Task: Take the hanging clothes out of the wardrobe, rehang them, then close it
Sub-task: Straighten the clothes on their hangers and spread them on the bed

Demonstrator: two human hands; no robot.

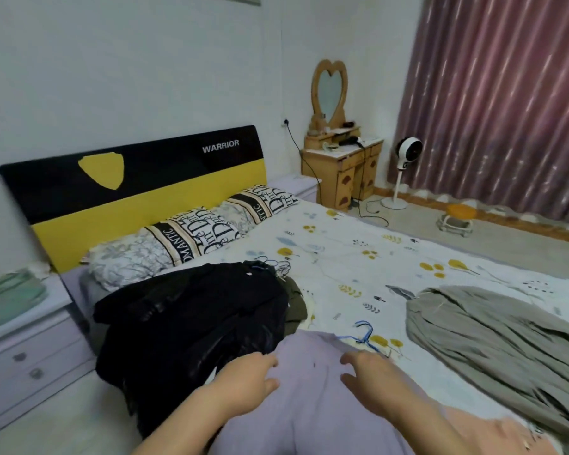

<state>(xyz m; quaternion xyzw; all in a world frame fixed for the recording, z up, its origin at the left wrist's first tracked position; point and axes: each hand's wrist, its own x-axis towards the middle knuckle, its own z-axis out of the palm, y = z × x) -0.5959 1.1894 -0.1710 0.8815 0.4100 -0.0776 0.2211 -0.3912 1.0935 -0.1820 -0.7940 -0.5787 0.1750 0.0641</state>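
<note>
Lilac garment [312, 399] lies spread under my left hand [243, 377] and right hand [368, 372], both loosely open and holding nothing, likely smoothing it around the blue hanger [365, 333]. Black clothes [191, 326] crowd the left; a grey garment [493, 333] lies right on the bed [358, 257]. I see no wardrobe.

A: Headboard [138, 185]? Curtain [493, 103]?
B: Black over yellow; mauve with pale streaks.
A: Bedsheet [358, 257]? Garments?
B: White, yellow-and-grey leaf print. Black pile [191, 323], lilac garment [312, 399], grey garment [493, 326], blue hanger [366, 334].
</note>
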